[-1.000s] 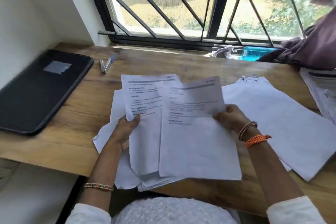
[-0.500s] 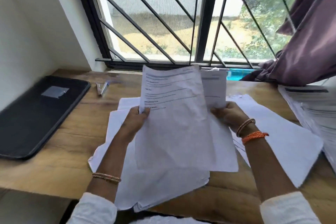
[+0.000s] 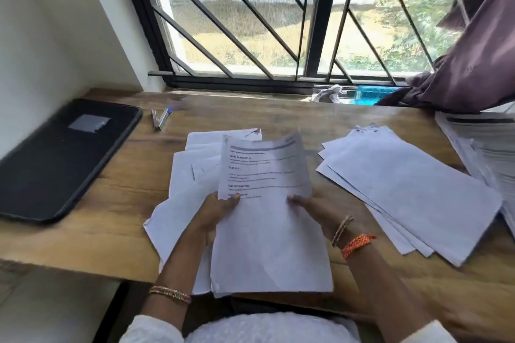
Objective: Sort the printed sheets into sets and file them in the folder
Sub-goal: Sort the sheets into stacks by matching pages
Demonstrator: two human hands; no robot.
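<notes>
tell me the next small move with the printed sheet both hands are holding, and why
Probably carry the printed sheet over to the fanned pile on the right and lay it there. The left hand and right hand pinch its side edges above the loose papers, so it looks already picked out. The black folder lies shut at the left, so filing seems later.

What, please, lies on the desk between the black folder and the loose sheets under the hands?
In the head view, a stapler lies toward the back between the black folder and the loose sheets; otherwise bare wooden desk.
</notes>
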